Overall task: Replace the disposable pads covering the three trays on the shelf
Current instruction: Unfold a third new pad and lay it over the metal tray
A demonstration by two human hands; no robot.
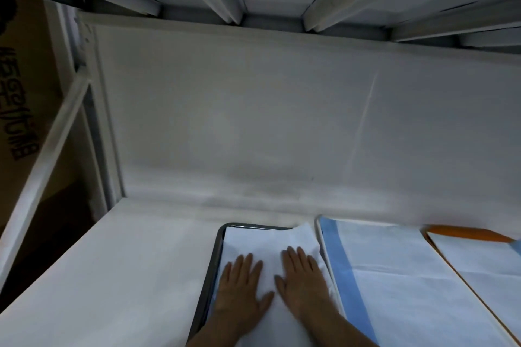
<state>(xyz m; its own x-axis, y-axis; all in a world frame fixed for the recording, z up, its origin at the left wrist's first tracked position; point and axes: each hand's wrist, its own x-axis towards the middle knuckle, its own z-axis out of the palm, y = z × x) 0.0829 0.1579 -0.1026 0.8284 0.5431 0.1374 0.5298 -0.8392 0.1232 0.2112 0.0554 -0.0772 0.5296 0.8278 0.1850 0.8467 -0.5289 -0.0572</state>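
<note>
Both hands are lying flat, fingers spread and straight, on the white pad (270, 245) that is covering the dark tray (215, 256) at the bottom centre of the frame. The left hand (241, 287) is pressing the pad's left half, close to the tray's dark rim; the right hand (303, 279) is pressing its right half, beside the edge that is riding up against the next tray. Neither hand is pinching anything.

The pad's long axis is running from the bottom of the frame up toward the back wall, the same way the fingers are pointing, so most of the loose pad is lying ahead of the fingertips. Its far right corner is lifting over the rim, nearer the right hand, which looks better placed to smooth it down.

To the right, the middle tray (320, 234) is carrying a blue-edged pad (394, 270), and the orange tray (465, 231) at the right edge is also covered.
</note>
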